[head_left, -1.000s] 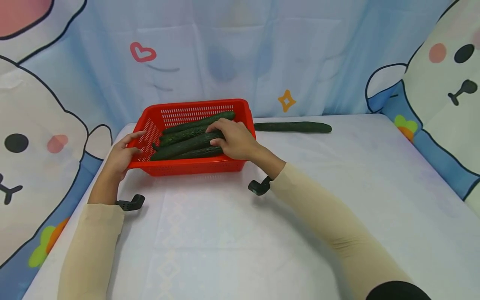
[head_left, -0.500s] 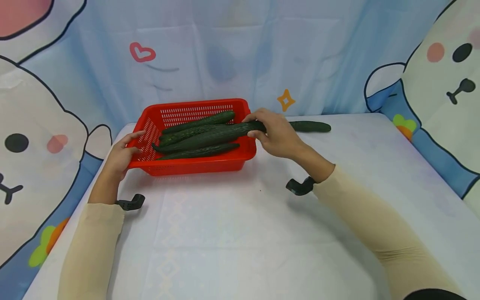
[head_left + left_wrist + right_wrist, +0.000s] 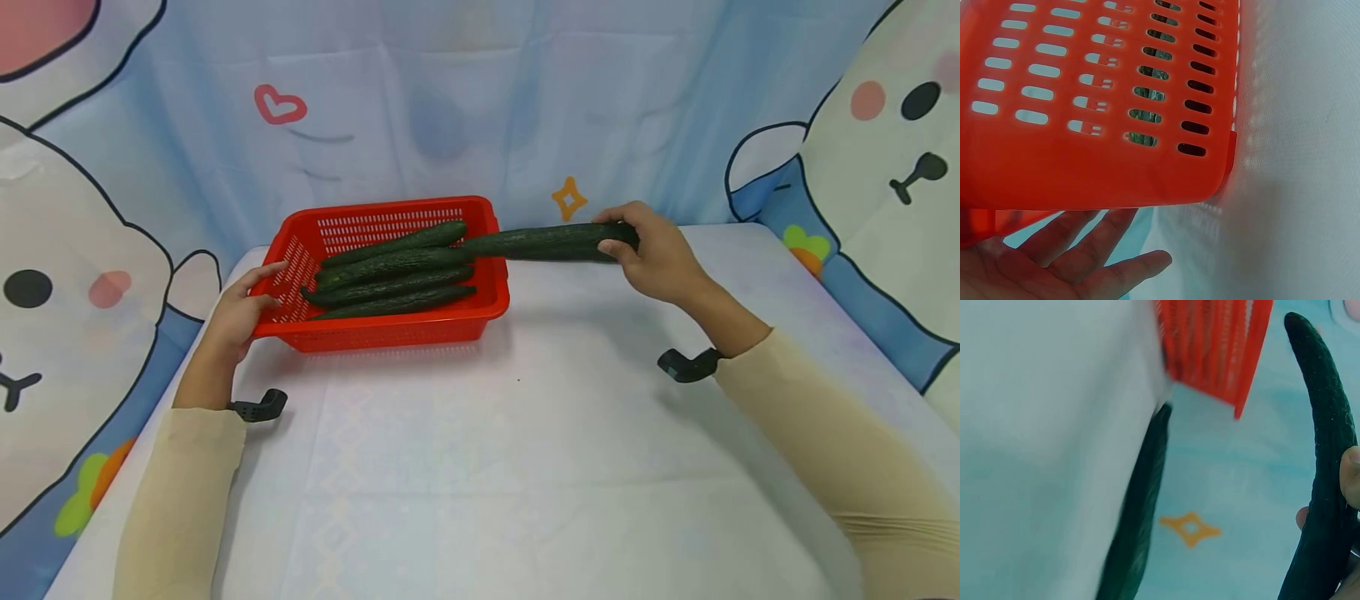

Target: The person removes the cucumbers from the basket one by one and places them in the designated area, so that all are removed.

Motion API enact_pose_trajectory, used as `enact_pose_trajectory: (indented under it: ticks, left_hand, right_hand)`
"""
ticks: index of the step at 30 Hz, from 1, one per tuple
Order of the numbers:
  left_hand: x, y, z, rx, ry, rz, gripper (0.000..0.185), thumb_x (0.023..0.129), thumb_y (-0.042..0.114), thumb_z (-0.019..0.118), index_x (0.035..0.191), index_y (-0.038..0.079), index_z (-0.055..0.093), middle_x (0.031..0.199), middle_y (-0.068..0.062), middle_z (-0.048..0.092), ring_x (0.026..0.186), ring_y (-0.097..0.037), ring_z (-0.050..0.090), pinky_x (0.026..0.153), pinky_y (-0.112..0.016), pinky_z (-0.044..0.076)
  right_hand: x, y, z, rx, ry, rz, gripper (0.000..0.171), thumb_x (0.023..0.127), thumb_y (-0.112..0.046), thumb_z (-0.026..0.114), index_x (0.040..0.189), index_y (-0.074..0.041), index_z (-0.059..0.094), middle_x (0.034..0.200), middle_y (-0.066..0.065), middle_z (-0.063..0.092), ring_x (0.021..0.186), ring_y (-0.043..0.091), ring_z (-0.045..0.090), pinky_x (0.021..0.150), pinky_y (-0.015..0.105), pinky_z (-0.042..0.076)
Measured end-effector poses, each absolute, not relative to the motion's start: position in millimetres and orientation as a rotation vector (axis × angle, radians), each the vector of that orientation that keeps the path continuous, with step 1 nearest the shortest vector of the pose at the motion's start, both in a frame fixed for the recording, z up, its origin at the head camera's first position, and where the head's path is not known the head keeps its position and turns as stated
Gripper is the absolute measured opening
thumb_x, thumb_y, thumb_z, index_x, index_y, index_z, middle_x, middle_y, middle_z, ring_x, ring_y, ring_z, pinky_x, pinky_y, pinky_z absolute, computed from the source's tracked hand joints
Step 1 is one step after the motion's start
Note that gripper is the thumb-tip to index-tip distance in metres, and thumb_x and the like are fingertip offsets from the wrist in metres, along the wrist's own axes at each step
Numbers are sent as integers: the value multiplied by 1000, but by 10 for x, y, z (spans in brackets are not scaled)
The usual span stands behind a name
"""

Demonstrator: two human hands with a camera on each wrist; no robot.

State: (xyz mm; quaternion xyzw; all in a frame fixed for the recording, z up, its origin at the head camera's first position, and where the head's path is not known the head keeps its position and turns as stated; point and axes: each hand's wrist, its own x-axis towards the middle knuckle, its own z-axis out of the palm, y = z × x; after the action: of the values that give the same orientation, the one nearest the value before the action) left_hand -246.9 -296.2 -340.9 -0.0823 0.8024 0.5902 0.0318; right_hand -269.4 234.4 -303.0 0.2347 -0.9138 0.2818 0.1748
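Now, over on the left, the left hand (image 3: 242, 310) is resting against the left wall of the red basket (image 3: 390, 332), fingers straight and relaxed, curling round nothing. Sitting on the white table (image 3: 525, 467), the basket is carrying a stack of cucumbers (image 3: 390, 275) lying lengthwise. Moving right, the held cucumber (image 3: 543, 242) is hanging level in the air just beyond the basket's right rim, its tip reaching over that rim. Further right, the right hand (image 3: 656, 254) is gripping its far end, fingers wrapping round it. From the right wrist, another cucumber (image 3: 1138, 522) is lying on the table behind, beside the basket.
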Motion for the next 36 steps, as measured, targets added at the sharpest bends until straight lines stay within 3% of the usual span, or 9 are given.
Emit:
enact_pose_trajectory:
  ticks: [9, 14, 19, 23, 30, 36]
  left_hand:
    - [-2481, -2958, -3432, -248, 2467, 1827, 54, 94, 10, 38, 140, 40, 34, 151, -12, 19, 126, -34, 37, 71, -20, 54]
    - [-2496, -2959, -3442, -248, 2461, 1833, 55, 93, 9, 38, 140, 39, 34, 151, -11, 20, 127, -33, 37, 72, -22, 54]
    - [-2497, -2977, -3444, -250, 2463, 1834, 55, 94, 10, 39, 140, 39, 34, 151, -11, 21, 127, -32, 37, 72, -21, 54]
    - [-2489, -2984, -3455, -261, 2454, 1849, 56, 93, 9, 39, 139, 39, 34, 150, -11, 21, 128, -32, 34, 70, -20, 54]
    - [-2472, -2968, -3460, -264, 2437, 1861, 56, 93, 8, 40, 138, 40, 36, 150, -10, 21, 129, -31, 33, 71, -20, 54]
    - [-2470, -2971, -3440, -264, 2431, 1863, 56, 93, 8, 40, 138, 39, 36, 150, -10, 21, 129, -32, 33, 71, -20, 54]
  right_hand:
    - [-2829, 2868, -3164, 362, -2730, 873, 44, 93, -35, 49, 130, -10, 48, 131, 16, 47, 109, 36, 49, 85, 54, 41]
    - [-2986, 3005, -3277, 290, -2812, 860, 47, 93, -38, 48, 130, -10, 48, 135, 17, 45, 118, 38, 45, 89, 57, 40]
    - [-3175, 2951, -3433, 297, -2925, 802, 45, 93, -37, 48, 129, -9, 50, 135, 18, 45, 121, 39, 43, 91, 56, 40]
    - [-3334, 2831, -3542, 292, -2972, 758, 44, 93, -33, 51, 129, -7, 50, 131, 20, 48, 113, 36, 47, 90, 53, 41]
    - [-3498, 2658, -3620, 310, -2993, 705, 42, 92, -30, 54, 127, -7, 51, 134, 20, 46, 125, 39, 40, 101, 54, 33]
    - [-3557, 2599, -3630, 295, -3038, 656, 41, 92, -26, 54, 127, -6, 50, 137, 21, 44, 127, 41, 37, 102, 55, 31]
